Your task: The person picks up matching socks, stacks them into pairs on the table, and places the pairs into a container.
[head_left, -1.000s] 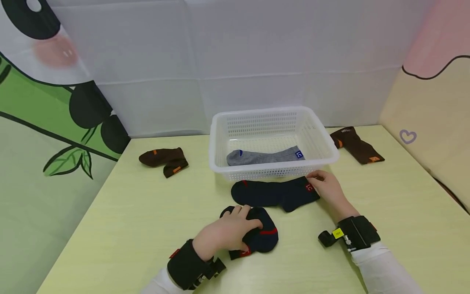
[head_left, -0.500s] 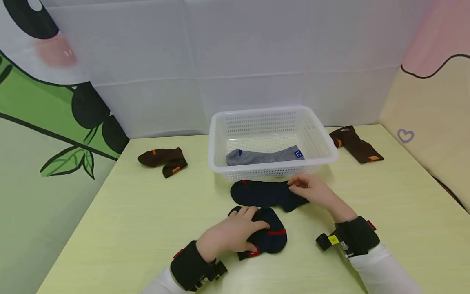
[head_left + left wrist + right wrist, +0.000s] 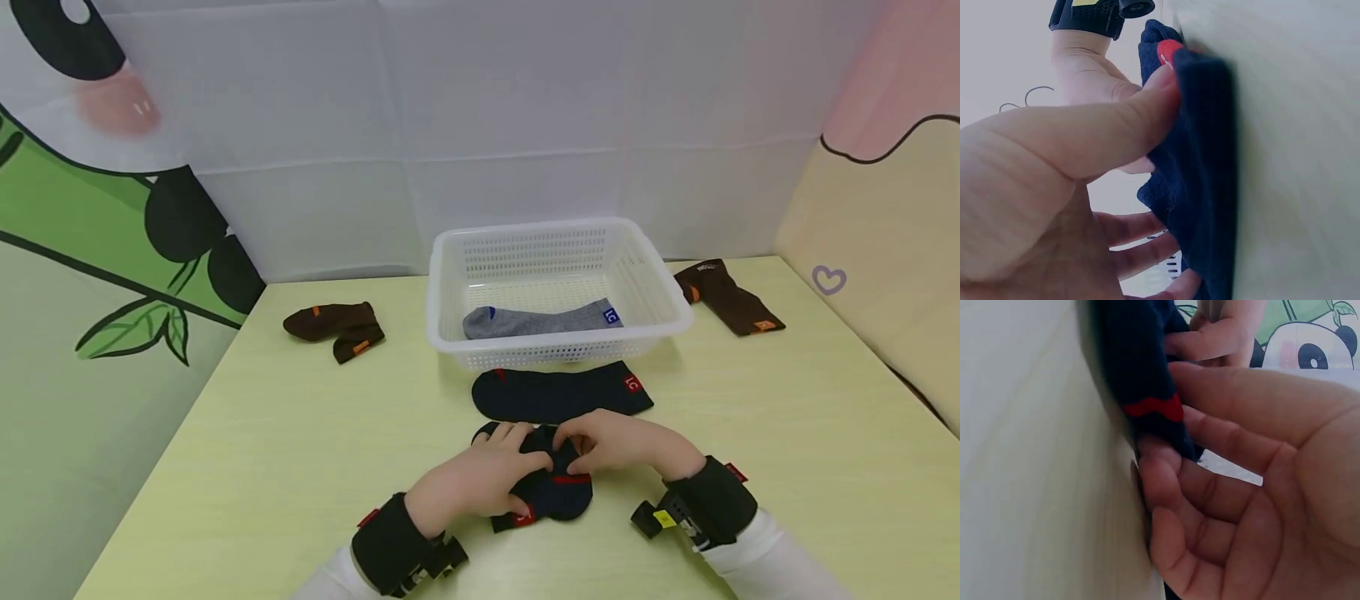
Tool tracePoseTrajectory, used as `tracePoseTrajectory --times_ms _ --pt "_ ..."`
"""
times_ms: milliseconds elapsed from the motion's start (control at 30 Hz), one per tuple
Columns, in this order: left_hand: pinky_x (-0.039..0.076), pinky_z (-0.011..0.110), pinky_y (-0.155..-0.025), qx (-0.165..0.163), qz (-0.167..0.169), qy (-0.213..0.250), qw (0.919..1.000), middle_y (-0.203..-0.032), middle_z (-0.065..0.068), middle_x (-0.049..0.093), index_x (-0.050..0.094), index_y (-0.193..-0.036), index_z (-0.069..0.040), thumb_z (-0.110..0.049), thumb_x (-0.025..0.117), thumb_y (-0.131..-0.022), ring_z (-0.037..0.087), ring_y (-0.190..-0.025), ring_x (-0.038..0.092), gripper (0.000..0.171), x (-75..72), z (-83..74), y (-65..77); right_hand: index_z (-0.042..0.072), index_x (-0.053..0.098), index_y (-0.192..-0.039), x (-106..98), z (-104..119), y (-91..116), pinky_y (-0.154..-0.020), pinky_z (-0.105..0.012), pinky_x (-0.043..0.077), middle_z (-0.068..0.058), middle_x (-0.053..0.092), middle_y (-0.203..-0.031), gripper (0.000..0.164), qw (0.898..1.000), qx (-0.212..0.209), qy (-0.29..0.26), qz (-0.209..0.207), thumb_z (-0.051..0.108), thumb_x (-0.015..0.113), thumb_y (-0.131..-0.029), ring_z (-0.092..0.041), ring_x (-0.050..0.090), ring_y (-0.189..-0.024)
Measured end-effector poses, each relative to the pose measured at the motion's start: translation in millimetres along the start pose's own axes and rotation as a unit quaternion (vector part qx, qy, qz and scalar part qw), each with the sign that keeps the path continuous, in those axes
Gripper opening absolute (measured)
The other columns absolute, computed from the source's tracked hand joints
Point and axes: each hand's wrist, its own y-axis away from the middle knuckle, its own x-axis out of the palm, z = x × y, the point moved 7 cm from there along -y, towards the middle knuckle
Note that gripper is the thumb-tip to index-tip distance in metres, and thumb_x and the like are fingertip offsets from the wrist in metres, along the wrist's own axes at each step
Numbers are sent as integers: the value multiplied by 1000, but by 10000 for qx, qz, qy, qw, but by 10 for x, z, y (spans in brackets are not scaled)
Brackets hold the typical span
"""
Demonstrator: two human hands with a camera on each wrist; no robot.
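Observation:
A folded navy sock (image 3: 564,500) with red marks lies on the table in the middle front. My left hand (image 3: 480,477) rests across its left part, thumb near the red label at the cuff and fingers spread over the top. From the right, my right hand (image 3: 626,443) pinches the sock's edge by the red stripe; in the right wrist view the thumb is on the sock (image 3: 1135,350) and curled fingers are at its edge. Just behind, a second navy sock (image 3: 543,398) lies flat, its red label to the right.
Behind the navy socks stands a white perforated basket (image 3: 558,337) with a grey sock (image 3: 536,323) inside. One brown sock (image 3: 337,325) lies at the back left; another brown sock (image 3: 731,300) lies right of the basket. Printed cloth walls border the table (image 3: 225,475).
My right hand has left the flat navy sock's cuff and come down to the folded one's right edge. My left hand has shifted slightly right, with the folded sock moving along under it.

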Motion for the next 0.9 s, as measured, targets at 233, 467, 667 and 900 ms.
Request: tracePoseTrajectory --times_ms 233,467,667,900 --pt "41 43 -94 147 -140 -54 9998 -141 7 33 58 -109 -27 -39 73 -80 25 -126 34 35 -19 1 10 13 61 -75 32 26 -16 -53 -19 39 10 52 -65 14 9995 68 298 57 6 72 -80 -1 43 -55" --pt "42 30 -80 272 -284 -119 9992 -117 -1 49 63 -95 -24 -34 75 -80 15 -100 43 21 -119 46 59 14 60 -72 7 13 13 -53 -20 38 9 50 -62 17 9985 295 426 182 3 72 -78 -3 42 -54" --pt "42 23 -72 504 -391 267 9976 -94 -5 53 63 -91 -20 -37 73 -81 10 -83 48 22 -172 90 73 14 59 -72 -10 11 50 -53 -20 37 9 48 -62 19 9976 387 499 278 3 73 -77 -3 42 -54" --pt "31 20 -62 424 -108 882 9951 -73 -7 40 54 -81 -16 -47 71 -80 7 -65 38 35 -160 106 52 13 51 -66 -21 -2 90 -54 -19 35 11 43 -59 28 9967 431 557 396 0 74 -74 -3 40 -54"
